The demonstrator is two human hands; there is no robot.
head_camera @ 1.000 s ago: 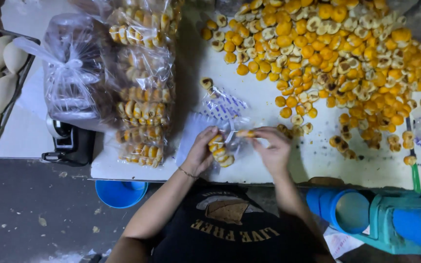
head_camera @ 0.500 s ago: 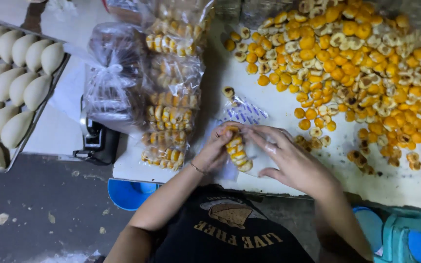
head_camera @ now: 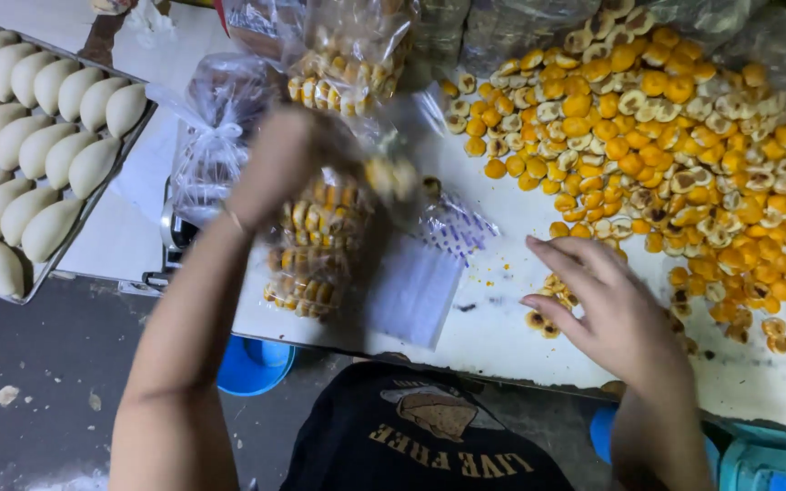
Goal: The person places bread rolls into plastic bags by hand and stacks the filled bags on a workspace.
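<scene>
both hands parted: left hand (head_camera: 284, 168) lifted gripping filled bag (head_camera: 384, 173), right hand (head_camera: 607, 305) open over pastries (head_camera: 548, 318).

Single view, head-mounted, looking almost straight down from above the person's chest. Near edge of frame: dark shirt and floor. Far edge: back of the white bench (head_camera: 502, 336). Close range; both forearms fill the centre. Tray of pale dough pieces (head_camera: 20, 155) at left, heap of orange pastries (head_camera: 684, 136) at far right.

dough tray (head_camera: 93, 214), blue bucket (head_camera: 252, 365), tied bag (head_camera: 216, 136)
</scene>
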